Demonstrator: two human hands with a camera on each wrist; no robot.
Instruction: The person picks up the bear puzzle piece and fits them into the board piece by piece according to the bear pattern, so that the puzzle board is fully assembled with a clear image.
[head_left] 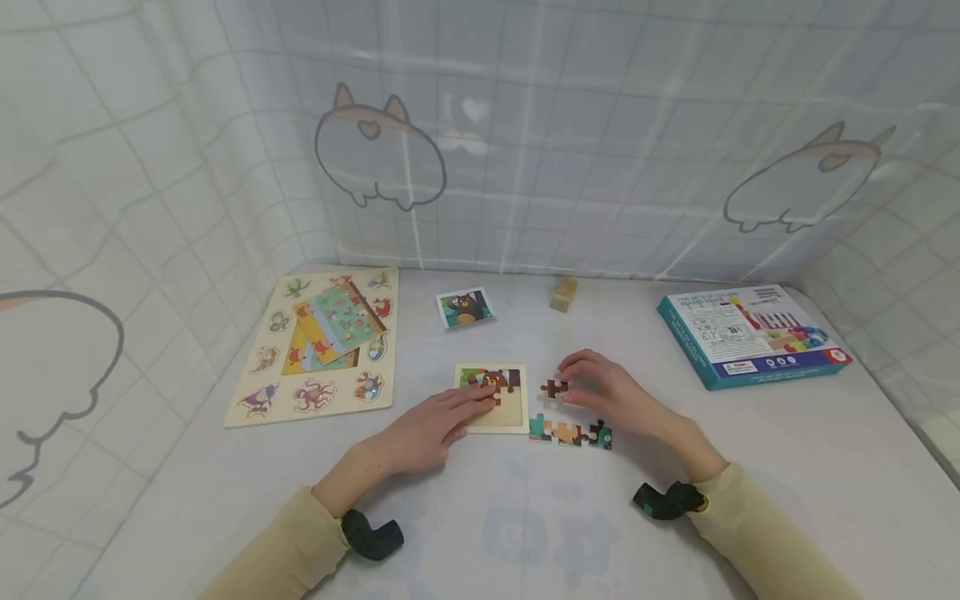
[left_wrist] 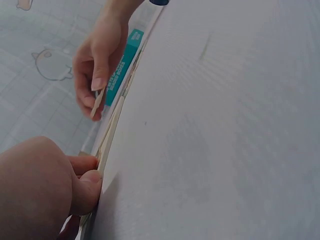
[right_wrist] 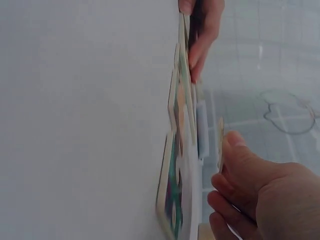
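Observation:
My right hand point(head_left: 611, 392) pinches a brown jigsaw piece point(head_left: 553, 388) between thumb and fingers, held above the table; the right wrist view shows this piece point(right_wrist: 221, 145) edge-on. My left hand point(head_left: 427, 425) lies with fairly straight fingers across the left side of a small wooden puzzle tray point(head_left: 525, 400), its thumb at the near edge. Fitted pieces showing a bear point(head_left: 491, 379) fill the tray's upper part, and bare wood shows at the lower right. Several loose jigsaw pieces point(head_left: 567, 433) lie in a row right of the tray, below my right hand.
A picture card of a bear point(head_left: 466, 308) lies behind the tray, with a small wooden block point(head_left: 564, 294) to its right. At the left is a sea-animal board point(head_left: 257, 362) with two cards point(head_left: 341, 317) on it. A teal-sided box point(head_left: 750, 333) lies at the right.

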